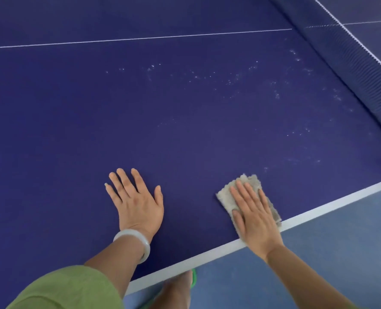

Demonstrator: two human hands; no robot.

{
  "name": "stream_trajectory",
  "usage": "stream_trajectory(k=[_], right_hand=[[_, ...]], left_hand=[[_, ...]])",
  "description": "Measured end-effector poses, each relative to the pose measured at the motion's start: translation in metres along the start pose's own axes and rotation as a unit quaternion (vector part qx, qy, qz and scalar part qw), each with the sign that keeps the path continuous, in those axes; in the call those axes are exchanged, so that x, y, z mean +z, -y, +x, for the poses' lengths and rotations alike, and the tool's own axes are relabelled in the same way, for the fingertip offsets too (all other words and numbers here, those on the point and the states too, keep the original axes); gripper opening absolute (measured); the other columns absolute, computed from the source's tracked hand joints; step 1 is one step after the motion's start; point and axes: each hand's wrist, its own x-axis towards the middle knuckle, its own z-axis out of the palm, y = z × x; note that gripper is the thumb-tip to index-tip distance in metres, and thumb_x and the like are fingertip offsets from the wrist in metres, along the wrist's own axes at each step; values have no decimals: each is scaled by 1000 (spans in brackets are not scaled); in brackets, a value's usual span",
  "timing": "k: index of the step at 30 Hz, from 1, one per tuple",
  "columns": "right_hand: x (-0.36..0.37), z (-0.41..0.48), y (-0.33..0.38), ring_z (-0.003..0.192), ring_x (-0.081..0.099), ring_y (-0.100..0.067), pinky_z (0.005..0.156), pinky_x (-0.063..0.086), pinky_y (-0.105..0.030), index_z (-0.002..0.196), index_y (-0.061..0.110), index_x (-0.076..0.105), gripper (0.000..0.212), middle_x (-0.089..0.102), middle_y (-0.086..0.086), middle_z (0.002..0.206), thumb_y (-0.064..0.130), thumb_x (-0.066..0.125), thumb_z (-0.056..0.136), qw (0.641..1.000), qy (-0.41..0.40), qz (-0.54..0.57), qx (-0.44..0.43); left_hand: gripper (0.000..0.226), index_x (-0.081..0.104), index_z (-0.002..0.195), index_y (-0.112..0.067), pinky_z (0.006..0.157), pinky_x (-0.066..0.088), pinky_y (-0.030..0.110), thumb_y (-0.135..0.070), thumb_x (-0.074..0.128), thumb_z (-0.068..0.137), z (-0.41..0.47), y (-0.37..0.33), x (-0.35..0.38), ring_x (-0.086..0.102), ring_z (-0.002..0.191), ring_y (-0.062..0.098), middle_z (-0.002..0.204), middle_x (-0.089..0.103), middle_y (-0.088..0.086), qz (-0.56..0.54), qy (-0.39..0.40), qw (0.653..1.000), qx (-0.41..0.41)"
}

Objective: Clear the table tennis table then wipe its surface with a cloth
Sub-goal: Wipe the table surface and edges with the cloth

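Now wiping: right hand (255,217) presses the cloth (249,181) flat under straight fingers (243,192) at the tabletop (185,130) edge, left hand (138,204) splayed flat beside it; best push with even pressure beyond the fingers toward the white specks (229,81) near the net (352,63).

This looks like a table tennis room or sports hall. The desk (185,119) is a dark blue playing surface with a thin white centre line (140,38) and a white edge band (318,210) along its near side. A dark mesh net (352,70) with a white top tape (350,34) crosses it at the right, and the far half (376,10) shows beyond. Below the edge lies a smooth blue floor (341,241), like sports flooring.
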Motion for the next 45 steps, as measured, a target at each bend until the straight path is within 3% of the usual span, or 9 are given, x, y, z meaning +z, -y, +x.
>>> stream_trajectory(k=[6,10,14,18,23,25,33,40,45], right_hand=[[-5,29,-11,153,-1,-20,122,-2,-50,157,16,9,66,7,-4,165,43,7,96,942,-9,57,330],[0,30,53,153,3,-21,122,3,-50,157,16,14,62,6,-3,165,39,22,101,996,2,36,87],[0,29,26,152,9,-17,121,10,-47,158,21,17,63,12,3,165,36,38,100,985,43,29,-167],[-12,39,-62,150,20,-18,120,18,-49,152,15,35,59,30,-4,159,37,29,97,1000,20,5,-7],[-18,57,-97,152,-8,-17,122,-2,-49,151,23,-8,55,0,-2,166,35,19,104,953,21,59,297],[-17,64,-66,152,-10,-20,122,-5,-49,151,20,-11,57,-4,-4,165,34,20,105,960,16,46,277],[-10,93,-20,152,1,-15,120,6,-44,158,22,9,60,4,4,166,40,24,104,979,56,3,-198],[-19,118,-116,150,-14,-13,123,-3,-47,152,25,-13,57,-5,1,166,40,10,102,982,36,32,184],[-15,99,-45,153,-3,-19,123,3,-49,157,17,5,62,1,-3,166,41,12,101,998,39,22,41]], left_hand=[[80,21,151,2,119,5,60,-52,13,94,-1,-1,-1,5,147,48,156,14,34,-1,-7,1000,-1],[79,27,150,5,118,11,62,-51,17,94,-2,-3,-3,9,146,49,154,18,35,-11,-10,1000,-3],[78,29,148,7,117,12,63,-49,20,94,-2,-3,-3,12,145,50,153,21,36,-8,-13,1000,-4],[78,29,148,7,118,12,62,-49,20,94,-2,-6,-6,12,145,50,152,21,36,-5,-7,1000,-6],[79,30,148,7,118,11,62,-50,20,94,-1,-4,-4,12,145,50,153,21,36,-9,-11,1000,-5],[79,31,147,7,118,11,62,-50,21,94,-1,-3,-3,13,145,50,152,22,36,-11,-14,1000,-3],[80,39,143,8,117,16,63,-51,19,93,0,-10,-14,21,142,51,149,30,35,-29,-3,999,-28],[78,43,141,8,117,24,58,-49,17,94,0,-72,-20,27,143,45,149,35,30,-49,-2,996,-70],[75,30,147,9,118,18,59,-46,18,97,-6,-87,-6,17,147,45,155,25,30,-26,-1,996,-83]])
